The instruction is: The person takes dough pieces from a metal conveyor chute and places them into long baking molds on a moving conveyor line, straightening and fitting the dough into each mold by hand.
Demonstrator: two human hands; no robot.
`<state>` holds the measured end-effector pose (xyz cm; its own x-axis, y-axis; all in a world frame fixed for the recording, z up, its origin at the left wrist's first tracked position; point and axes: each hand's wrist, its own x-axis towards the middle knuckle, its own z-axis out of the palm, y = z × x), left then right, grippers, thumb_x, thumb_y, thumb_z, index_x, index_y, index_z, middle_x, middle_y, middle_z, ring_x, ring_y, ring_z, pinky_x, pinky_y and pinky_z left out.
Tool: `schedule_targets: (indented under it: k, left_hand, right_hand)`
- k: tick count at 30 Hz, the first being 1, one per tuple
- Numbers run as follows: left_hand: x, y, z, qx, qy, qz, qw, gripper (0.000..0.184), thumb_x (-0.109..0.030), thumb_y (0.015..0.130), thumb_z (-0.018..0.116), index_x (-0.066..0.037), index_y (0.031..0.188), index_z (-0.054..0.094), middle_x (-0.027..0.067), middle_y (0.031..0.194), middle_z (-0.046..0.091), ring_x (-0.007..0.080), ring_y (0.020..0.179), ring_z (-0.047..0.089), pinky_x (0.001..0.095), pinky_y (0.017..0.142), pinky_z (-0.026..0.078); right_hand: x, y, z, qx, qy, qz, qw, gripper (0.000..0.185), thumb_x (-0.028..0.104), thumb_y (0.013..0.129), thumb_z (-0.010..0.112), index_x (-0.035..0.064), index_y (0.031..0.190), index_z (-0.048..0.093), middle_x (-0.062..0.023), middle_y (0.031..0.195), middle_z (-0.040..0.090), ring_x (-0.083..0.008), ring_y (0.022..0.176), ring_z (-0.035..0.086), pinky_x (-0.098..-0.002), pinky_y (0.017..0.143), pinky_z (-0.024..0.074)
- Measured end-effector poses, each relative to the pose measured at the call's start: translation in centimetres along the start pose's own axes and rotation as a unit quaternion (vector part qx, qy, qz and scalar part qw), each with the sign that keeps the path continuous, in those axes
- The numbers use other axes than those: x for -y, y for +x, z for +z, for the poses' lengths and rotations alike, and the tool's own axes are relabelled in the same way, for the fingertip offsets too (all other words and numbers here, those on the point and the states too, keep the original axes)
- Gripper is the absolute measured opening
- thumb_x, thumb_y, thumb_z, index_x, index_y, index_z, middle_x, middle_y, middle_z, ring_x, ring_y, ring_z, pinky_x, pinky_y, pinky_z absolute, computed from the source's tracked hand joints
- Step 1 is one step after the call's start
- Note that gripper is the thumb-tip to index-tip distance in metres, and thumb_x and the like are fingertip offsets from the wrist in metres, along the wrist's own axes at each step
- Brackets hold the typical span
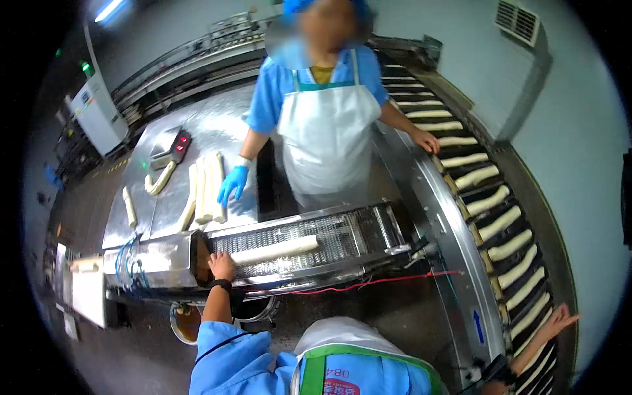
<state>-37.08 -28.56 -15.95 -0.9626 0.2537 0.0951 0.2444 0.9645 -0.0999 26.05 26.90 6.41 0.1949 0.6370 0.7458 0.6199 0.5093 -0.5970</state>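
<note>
My left hand point(222, 266) is at the outlet of a metal machine, its fingers curled at the left end of a long pale dough roll point(280, 250). The roll lies lengthwise on a wire-mesh conveyor point(336, 230), and my hand hides its near end. Far to the right, my right hand point(558, 322) hangs above the edge of a tray line, fingers stretched out and apart, holding nothing. Dough strips point(526, 288) lie in the dark slots point(538, 299) beside and below it.
Across the conveyor stands a co-worker in a white apron point(326, 131), one blue-gloved hand point(233, 184) near several dough rolls point(209, 187) on a steel table point(155, 214). A scale point(170, 148) sits there. A bucket point(186, 322) stands below the machine; a red cord point(349, 287) runs along the conveyor.
</note>
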Motion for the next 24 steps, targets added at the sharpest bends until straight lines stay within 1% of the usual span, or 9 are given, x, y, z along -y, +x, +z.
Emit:
schedule_targets:
  k: [4,5,9,12,15,17,19,22,24]
  left_hand:
    - [-1.2,0.5,-1.6,0.022,-0.005,0.082,0.996,0.021,-0.022,0.069,0.047,-0.006,0.080,0.056,0.0133,0.092,0.053,0.0306,0.092,0.044,0.0428,0.075,0.034]
    - [-1.4,0.8,-1.3,0.015,-0.017,0.100,0.995,0.019,-0.022,0.069,0.047,-0.007,0.078,0.055,0.0129,0.088,0.054,0.0306,0.091,0.046,0.0434,0.076,0.034]
    - [-2.3,1.7,-2.8,0.176,-0.113,0.132,0.969,0.035,-0.027,0.059,0.061,-0.006,0.085,0.049,0.0126,0.081,0.056,0.0327,0.079,0.052,0.0428,0.076,0.035]
    - [-1.8,3.8,-1.1,0.262,-0.438,0.128,0.850,0.033,-0.010,0.059,0.064,0.000,0.084,0.044,0.0085,0.071,0.052,0.0175,0.065,0.051,0.0268,0.057,0.042]
    - [-8.4,2.0,-12.4,0.293,-0.495,0.135,0.807,0.025,-0.006,0.062,0.059,0.001,0.082,0.045,0.0055,0.071,0.050,0.0127,0.061,0.048,0.0244,0.053,0.041]
    - [-11.9,1.5,-16.7,0.301,-0.557,0.152,0.759,0.023,-0.006,0.064,0.057,-0.002,0.083,0.045,0.0035,0.072,0.049,0.0109,0.062,0.047,0.0220,0.053,0.039]
    - [-15.8,0.9,-20.3,0.305,-0.629,0.170,0.694,0.022,-0.006,0.065,0.056,-0.003,0.083,0.045,0.0028,0.074,0.049,0.0098,0.064,0.047,0.0207,0.054,0.039]
    - [-21.0,0.3,-24.0,0.291,-0.692,0.217,0.624,0.022,-0.005,0.065,0.054,-0.004,0.084,0.043,0.0026,0.076,0.049,0.0091,0.066,0.047,0.0205,0.056,0.039]
    - [-24.0,-1.2,-27.5,0.322,-0.715,0.241,0.572,0.025,-0.004,0.064,0.054,-0.006,0.086,0.042,0.0022,0.077,0.049,0.0092,0.069,0.048,0.0213,0.060,0.040]
  right_hand:
    - [1.3,1.5,-0.6,-0.006,-0.142,-0.043,0.989,0.061,0.011,0.080,0.049,0.0050,0.130,0.015,-0.0117,0.098,0.050,-0.0215,0.090,0.049,-0.0301,0.078,0.0407]
    - [0.8,1.0,0.5,0.041,-0.012,0.015,0.999,0.059,0.008,0.078,0.049,0.0070,0.129,0.019,-0.0102,0.094,0.050,-0.0178,0.087,0.048,-0.0281,0.077,0.0408]
    - [4.5,-3.9,6.2,0.289,0.036,0.018,0.956,0.060,0.009,0.076,0.048,0.0112,0.130,0.021,-0.0049,0.087,0.051,-0.0118,0.073,0.050,-0.0228,0.066,0.0421]
    - [8.7,-8.7,11.0,0.489,0.085,0.130,0.858,0.063,0.008,0.076,0.052,0.0114,0.130,0.019,-0.0043,0.085,0.050,-0.0120,0.078,0.050,-0.0248,0.071,0.0418]
    - [9.0,-14.9,17.6,0.602,0.235,0.109,0.755,0.071,0.005,0.073,0.058,0.0086,0.130,0.016,-0.0030,0.083,0.051,-0.0111,0.076,0.050,-0.0230,0.068,0.0425]
    - [13.0,-17.2,21.0,0.710,0.197,0.100,0.669,0.074,0.008,0.071,0.060,0.0065,0.130,0.015,-0.0077,0.107,0.047,-0.0110,0.080,0.049,-0.0238,0.071,0.0420]
    - [13.4,-22.3,25.9,0.655,0.268,-0.118,0.696,0.083,0.013,0.066,0.065,0.0058,0.130,0.013,-0.0158,0.128,0.026,-0.0238,0.109,0.039,-0.0323,0.088,0.0350]
    - [20.4,-24.1,27.1,0.728,0.209,-0.072,0.649,0.096,0.024,0.059,0.071,0.0072,0.130,0.008,-0.0171,0.131,0.021,-0.0324,0.119,0.023,-0.0368,0.098,0.0210]
    - [21.9,-27.2,29.3,0.620,0.240,-0.145,0.733,0.097,0.030,0.057,0.072,0.0087,0.130,0.013,-0.0155,0.129,0.025,-0.0315,0.117,0.026,-0.0376,0.096,0.0245]
